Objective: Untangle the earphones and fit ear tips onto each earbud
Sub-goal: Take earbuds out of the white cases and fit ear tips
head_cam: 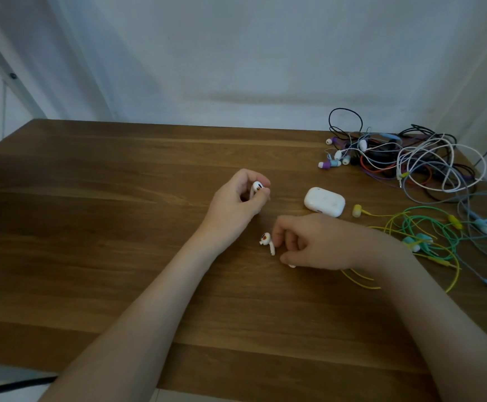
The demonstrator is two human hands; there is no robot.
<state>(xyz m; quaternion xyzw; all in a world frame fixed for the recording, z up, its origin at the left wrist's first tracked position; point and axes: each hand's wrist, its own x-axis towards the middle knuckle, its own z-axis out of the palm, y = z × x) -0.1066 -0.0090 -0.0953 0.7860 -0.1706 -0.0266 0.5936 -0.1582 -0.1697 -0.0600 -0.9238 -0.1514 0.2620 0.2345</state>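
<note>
On the brown wooden bench (120, 198), near the middle, two bare hands are busy. The left hand (233, 204) is lifted a little off the wood. Its fingers and thumb are curled round a small white plastic earbud (256, 187). The round head of that earbud pokes out at the top between the fingertips and shows a dark orange spot.

A second white earbud (268, 242) lies on the bench in front of the left hand, with its stem pointing toward the person. The right hand (317, 245) sits low on the wood just to the right of it, fingers curled downward. Its first finger is right beside the stem, but I cannot tell if it touches. A tiny white bit (292, 266) peeks out under the thumb. It is too small to say what it is, and I cannot tell if the hand has hold of it.

Behind the right hand rests a white rounded case (324, 201), lid down. To the right of it lie yellow and green corded earphones (428, 227) in loose loops, some running under the right wrist. At the back right corner sits a tangled heap of corded earphones (410, 161) in white, black, purple, blue and orange.
</note>
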